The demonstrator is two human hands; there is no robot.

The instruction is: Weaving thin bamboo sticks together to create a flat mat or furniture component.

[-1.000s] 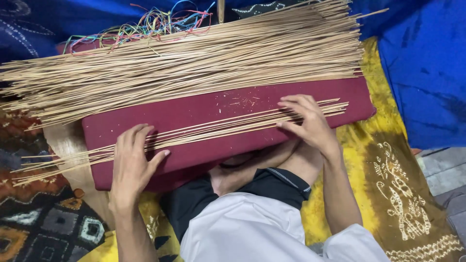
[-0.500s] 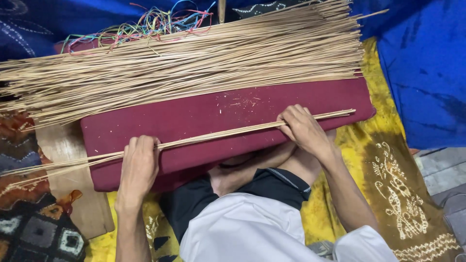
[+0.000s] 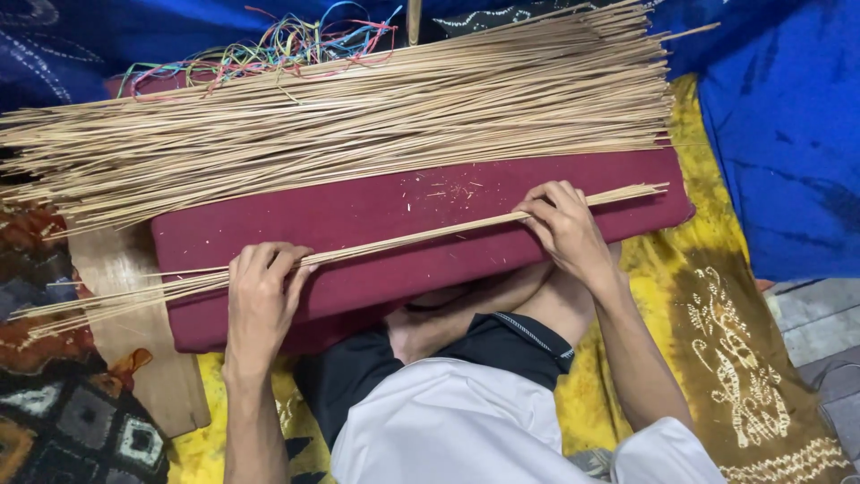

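A small bundle of thin pale sticks (image 3: 421,237) lies lengthwise along the near edge of a dark red cushion (image 3: 376,211). My left hand (image 3: 260,300) curls over the bundle near its left end. My right hand (image 3: 564,229) pinches the same bundle towards its right end. A large heap of the same long sticks (image 3: 358,116) covers the far half of the cushion, fanning out to the left. My crossed legs sit under the cushion's near edge.
Coloured strings (image 3: 296,45) lie tangled behind the heap. A wooden board (image 3: 134,350) pokes out beneath the cushion at the left. Yellow patterned cloth (image 3: 717,358) covers the floor at the right, blue cloth (image 3: 788,152) beyond it, a patterned mat (image 3: 63,421) at the lower left.
The loose spread of sticks under my hands has been gathered into one tight bundle. My left hand slid right and closed over it; my right hand keeps its hold.
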